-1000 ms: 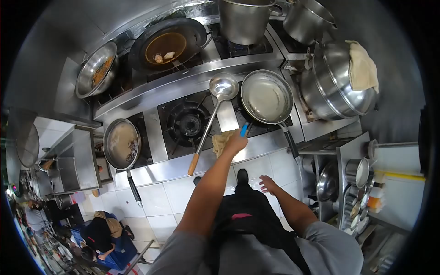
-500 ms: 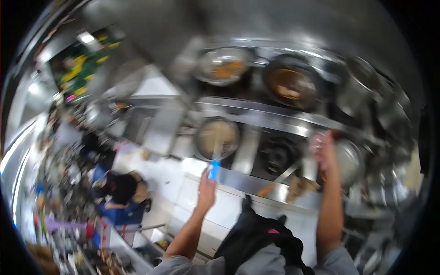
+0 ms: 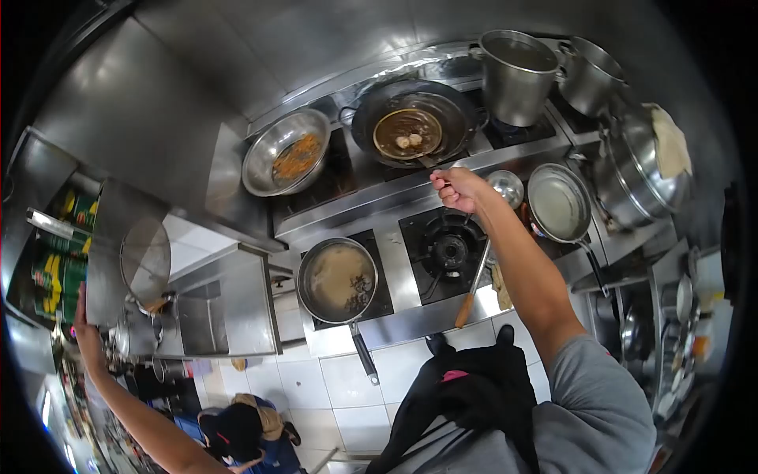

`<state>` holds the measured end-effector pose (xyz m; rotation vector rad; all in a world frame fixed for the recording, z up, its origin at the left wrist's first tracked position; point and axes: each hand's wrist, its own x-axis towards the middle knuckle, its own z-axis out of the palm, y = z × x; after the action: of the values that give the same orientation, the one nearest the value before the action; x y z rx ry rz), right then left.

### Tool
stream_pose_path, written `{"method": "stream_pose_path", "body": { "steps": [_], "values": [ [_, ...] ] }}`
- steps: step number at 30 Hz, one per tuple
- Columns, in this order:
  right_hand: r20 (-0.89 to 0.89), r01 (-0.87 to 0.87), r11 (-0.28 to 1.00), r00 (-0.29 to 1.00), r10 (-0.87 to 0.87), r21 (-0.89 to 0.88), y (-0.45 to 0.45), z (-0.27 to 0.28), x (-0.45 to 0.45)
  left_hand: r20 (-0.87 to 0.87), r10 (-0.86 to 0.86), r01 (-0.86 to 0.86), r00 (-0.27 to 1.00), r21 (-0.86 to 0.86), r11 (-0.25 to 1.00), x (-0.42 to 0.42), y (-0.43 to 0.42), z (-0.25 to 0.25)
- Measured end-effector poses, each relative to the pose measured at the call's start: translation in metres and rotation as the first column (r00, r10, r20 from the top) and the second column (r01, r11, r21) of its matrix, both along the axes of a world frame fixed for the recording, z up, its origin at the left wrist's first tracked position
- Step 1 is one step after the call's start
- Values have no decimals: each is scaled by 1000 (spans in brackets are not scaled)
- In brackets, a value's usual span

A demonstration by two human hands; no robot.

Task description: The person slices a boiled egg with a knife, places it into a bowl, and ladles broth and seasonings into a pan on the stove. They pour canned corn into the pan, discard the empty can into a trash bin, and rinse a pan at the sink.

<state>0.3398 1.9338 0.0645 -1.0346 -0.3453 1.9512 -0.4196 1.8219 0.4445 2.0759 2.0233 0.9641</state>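
Observation:
My right hand (image 3: 459,189) has its fingers curled around the handle end of a round strainer (image 3: 385,153). That strainer rests in a dark wok (image 3: 367,118) of brown liquid, with pale round pieces in it. Far to the left, my left hand (image 3: 85,325) reaches up with fingers stretched, beside a steel panel and green-and-yellow packages (image 3: 59,276). I see nothing held in it, though its fingers are narrow and edge-on. A pan (image 3: 332,276) of cloudy liquid with dark bits sits on the front burner, its black handle toward me.
A steel bowl (image 3: 264,158) of orange shreds stands left of the wok. Tall pots (image 3: 517,87) stand behind right. A ladle (image 3: 474,284) lies by the front burner (image 3: 450,251), near a pan of pale liquid (image 3: 557,205). Another person (image 3: 237,430) is at lower left.
My left hand has left the front pan, where it held a blue-handled thing, and swung far left. My right hand has moved left from the right-hand pan to the strainer handle. The view has turned.

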Motion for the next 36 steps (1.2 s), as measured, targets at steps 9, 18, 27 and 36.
{"method": "stream_pose_path", "body": {
  "steps": [9,18,27,36],
  "values": [
    [6,20,999,1000,-20,26,-22,53,-5,-364,525,-248,769,588,770,-2,-42,-22],
    [23,70,988,997,-74,134,-20,90,-37,890,-133,692,437,-238,681,456,21,-269],
    [178,109,967,972,-151,229,-31,54,-54,849,471,850,240,-418,322,597,138,-321],
    [221,10,940,971,-90,341,-125,103,-31,897,351,787,267,-413,458,611,176,-273]
  ]
}}
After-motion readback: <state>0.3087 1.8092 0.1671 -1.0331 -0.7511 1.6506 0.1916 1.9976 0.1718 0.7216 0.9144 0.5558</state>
